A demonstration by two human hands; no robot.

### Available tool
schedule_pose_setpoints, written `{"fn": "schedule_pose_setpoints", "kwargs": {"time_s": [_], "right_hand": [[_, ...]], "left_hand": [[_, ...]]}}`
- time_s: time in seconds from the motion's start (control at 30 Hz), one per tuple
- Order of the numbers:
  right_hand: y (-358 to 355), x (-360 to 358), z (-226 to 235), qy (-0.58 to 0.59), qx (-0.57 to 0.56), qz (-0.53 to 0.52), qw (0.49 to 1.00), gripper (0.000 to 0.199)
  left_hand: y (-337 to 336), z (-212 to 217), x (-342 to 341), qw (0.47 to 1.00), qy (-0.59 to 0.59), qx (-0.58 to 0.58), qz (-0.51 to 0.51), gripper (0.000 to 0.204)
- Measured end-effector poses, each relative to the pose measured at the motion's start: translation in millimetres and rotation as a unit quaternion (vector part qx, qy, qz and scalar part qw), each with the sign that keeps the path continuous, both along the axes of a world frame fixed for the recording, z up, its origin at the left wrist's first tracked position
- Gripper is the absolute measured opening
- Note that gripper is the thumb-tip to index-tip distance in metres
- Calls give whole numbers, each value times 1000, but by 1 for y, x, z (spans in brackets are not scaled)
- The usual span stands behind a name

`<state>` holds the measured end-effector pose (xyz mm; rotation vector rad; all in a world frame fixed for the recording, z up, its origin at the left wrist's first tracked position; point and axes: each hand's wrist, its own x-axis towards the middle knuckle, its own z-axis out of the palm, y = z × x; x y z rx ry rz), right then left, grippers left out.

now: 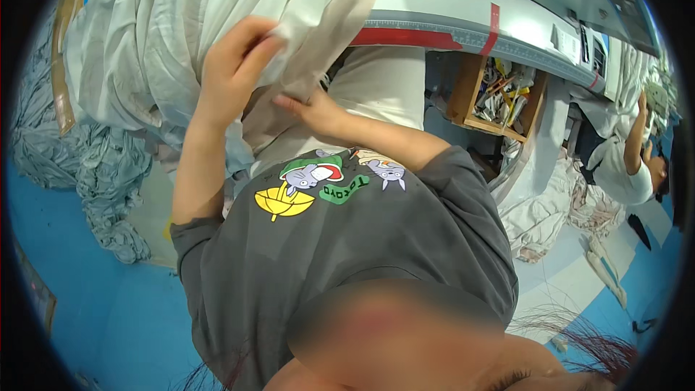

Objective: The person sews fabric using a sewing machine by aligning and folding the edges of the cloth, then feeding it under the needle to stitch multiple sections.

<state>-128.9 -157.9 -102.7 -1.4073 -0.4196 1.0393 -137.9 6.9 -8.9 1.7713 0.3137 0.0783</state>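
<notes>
Both my arms are up. My left hand [235, 65] sits upper left of centre, forearm near vertical, fingers curled shut in a pinch. My right hand [315, 112] is just below-right, forearm angling in from centre, fingers pinched together.

Heaped cloth [152, 22] lies at left, spilling onto the floor [87, 304]; the bench [507, 22] runs behind at right, a wooden box [499, 94] beneath it, another person [630, 166] beyond.
</notes>
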Motion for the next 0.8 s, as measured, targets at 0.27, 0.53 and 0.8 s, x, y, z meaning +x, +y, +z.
{"fn": "schedule_pose_setpoints", "kwargs": {"time_s": [0.27, 0.53, 0.8], "right_hand": [[-98, 13, 85, -113, 95, 149, 978, 26], [-130, -30, 15, -96, -74, 135, 983, 30], [-133, -11, 17, -359, -170, 375, 838, 23]], "left_hand": [[113, 15, 32, 991, 91, 89, 38, 12], [-99, 62, -40, 869, -71, 375, -314, 10], [-126, -15, -31, 914, 22, 292, -281, 13]]}}
